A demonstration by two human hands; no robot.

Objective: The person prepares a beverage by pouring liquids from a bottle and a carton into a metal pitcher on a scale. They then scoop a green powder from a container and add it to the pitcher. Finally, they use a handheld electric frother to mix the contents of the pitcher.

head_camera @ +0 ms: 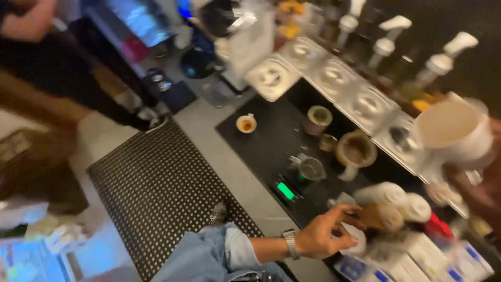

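Left hand (326,235) open, fingers spread, reaching toward brown bottle (383,216) lying on counter's near end, not yet gripped. Right hand (482,183) blurred, apparently closed around white pitcher (454,130), raised above steel lids (365,104). Pitcher seemingly empty.

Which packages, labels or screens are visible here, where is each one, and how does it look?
Screen: small green glowing rectangle on the black counter mat, near the metal pitcher.
Cartons: white boxes with blue patches, bottom right, beside the left hand.
Red pack: small, behind the cartons; blurred.
Pump bottles: top right, white pumps; labels too blurred to tell.
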